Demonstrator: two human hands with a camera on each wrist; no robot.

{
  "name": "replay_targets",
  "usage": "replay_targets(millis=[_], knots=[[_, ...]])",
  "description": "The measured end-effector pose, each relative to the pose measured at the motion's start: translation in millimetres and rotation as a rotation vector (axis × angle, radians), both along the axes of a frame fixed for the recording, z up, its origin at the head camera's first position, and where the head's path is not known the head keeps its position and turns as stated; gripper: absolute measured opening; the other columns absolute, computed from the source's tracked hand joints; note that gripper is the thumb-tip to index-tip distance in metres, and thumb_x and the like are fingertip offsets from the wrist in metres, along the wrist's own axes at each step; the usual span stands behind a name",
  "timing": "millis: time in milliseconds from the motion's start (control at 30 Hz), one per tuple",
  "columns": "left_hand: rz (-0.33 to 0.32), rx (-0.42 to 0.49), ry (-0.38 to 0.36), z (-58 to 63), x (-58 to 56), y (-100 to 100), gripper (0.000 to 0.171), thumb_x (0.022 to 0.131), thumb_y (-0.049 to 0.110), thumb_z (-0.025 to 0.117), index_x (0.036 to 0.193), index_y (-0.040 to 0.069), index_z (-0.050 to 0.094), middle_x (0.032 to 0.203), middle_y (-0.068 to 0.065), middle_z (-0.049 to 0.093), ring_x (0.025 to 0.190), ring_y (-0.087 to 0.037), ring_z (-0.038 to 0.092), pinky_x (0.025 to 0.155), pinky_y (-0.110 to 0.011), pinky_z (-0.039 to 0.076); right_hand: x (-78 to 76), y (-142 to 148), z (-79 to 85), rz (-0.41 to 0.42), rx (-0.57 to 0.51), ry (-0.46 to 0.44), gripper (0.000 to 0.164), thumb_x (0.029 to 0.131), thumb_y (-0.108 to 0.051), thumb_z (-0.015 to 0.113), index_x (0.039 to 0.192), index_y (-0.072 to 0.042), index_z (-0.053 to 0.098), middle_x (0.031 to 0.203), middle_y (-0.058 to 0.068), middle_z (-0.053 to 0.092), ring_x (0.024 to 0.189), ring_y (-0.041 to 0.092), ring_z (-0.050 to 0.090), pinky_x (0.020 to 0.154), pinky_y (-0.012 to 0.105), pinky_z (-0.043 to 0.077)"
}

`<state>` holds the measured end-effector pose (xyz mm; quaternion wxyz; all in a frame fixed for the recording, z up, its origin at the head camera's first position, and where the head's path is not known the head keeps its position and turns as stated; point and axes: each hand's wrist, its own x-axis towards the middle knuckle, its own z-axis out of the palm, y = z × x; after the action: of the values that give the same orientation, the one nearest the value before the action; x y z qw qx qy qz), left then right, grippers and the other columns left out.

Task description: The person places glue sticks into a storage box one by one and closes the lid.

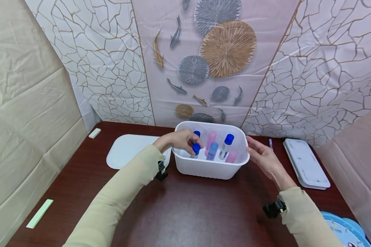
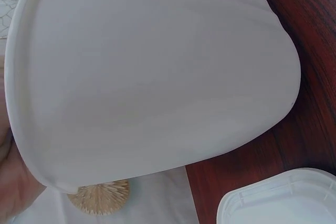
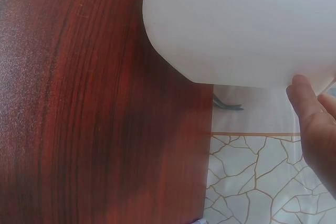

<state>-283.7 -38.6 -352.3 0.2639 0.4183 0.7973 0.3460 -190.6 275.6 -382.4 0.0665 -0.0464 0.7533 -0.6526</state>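
A white plastic bin (image 1: 205,168) stands at the far side of the table. Over its left rim reaches my left hand (image 1: 185,140), fingers pinching the blue cap of a small clear tube (image 1: 196,149) inside. Around it in the bin stand a blue-capped clear tube (image 1: 226,146), a light blue tube (image 1: 212,151), a taller pink tube (image 1: 211,142) and a shorter pink tube (image 1: 232,156). Another blue cap (image 1: 197,133) shows behind my fingers. At the bin's right end my right hand (image 1: 263,157) touches the rim, its thumb (image 3: 302,90) against the outer wall.
A white lid (image 1: 123,151) lies left of the bin. On the right are a white flat case (image 1: 307,164), a purple pen (image 1: 270,143) and a blue-rimmed round object (image 1: 330,216). Two pale strips lie along the left edge. Patterned sheets hang behind the table.
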Motion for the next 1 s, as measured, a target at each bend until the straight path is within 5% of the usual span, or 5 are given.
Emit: replay_targets(millis=[400, 600, 667, 833, 1000], knots=[[0.064, 0.003, -0.009, 7.4, 3.1, -10.0, 0.039, 0.08, 0.0, 0.072, 0.118, -0.004, 0.061, 0.122, -0.02, 0.061, 0.116, -0.024, 0.057, 0.097, -0.023, 0.046, -0.4, 1.1, -0.7, -0.01, 0.033, -0.002, 0.065, 0.097, -0.021, 0.053, 0.149, -0.003, 0.018, 0.151, 0.025, 0.021, 0.107, -0.008, 0.05, 0.085, 0.012, 0.048], [0.136, 0.16, -0.038, 16.9, 7.1, -34.7, 0.042, 0.084, 0.003, 0.069, 0.123, -0.006, 0.056, 0.124, -0.023, 0.058, 0.116, -0.036, 0.055, 0.095, -0.027, 0.048, 0.2, 1.2, -1.2, -0.009, 0.043, -0.007, 0.064, 0.097, -0.021, 0.052, 0.149, -0.004, 0.018, 0.152, 0.025, 0.021, 0.107, -0.008, 0.05, 0.085, 0.012, 0.048], [0.198, 0.231, -0.079, 20.6, 8.4, -48.3, 0.042, 0.085, 0.002, 0.067, 0.124, -0.007, 0.055, 0.123, -0.023, 0.059, 0.115, -0.039, 0.055, 0.094, -0.029, 0.049, 0.2, 1.2, -1.0, -0.008, 0.045, -0.009, 0.064, 0.097, -0.021, 0.052, 0.149, -0.004, 0.018, 0.152, 0.025, 0.021, 0.11, -0.007, 0.05, 0.085, 0.012, 0.047], [0.423, 0.314, -0.162, 21.9, 8.1, -93.4, 0.044, 0.087, 0.011, 0.068, 0.127, 0.002, 0.055, 0.125, -0.019, 0.059, 0.11, -0.026, 0.061, 0.091, -0.03, 0.051, -0.7, 0.8, -0.4, -0.005, 0.033, 0.001, 0.065, 0.097, -0.021, 0.052, 0.149, -0.003, 0.018, 0.152, 0.026, 0.02, 0.112, -0.006, 0.049, 0.085, 0.011, 0.047], [0.66, 0.374, -0.167, -0.2, 4.4, -146.1, 0.047, 0.089, 0.014, 0.066, 0.131, -0.001, 0.051, 0.129, -0.023, 0.055, 0.106, -0.016, 0.062, 0.091, -0.033, 0.051, -0.5, -0.1, -0.8, -0.004, 0.021, 0.011, 0.065, 0.097, -0.021, 0.053, 0.148, -0.001, 0.019, 0.151, 0.028, 0.02, 0.107, -0.008, 0.051, 0.084, 0.011, 0.048]])
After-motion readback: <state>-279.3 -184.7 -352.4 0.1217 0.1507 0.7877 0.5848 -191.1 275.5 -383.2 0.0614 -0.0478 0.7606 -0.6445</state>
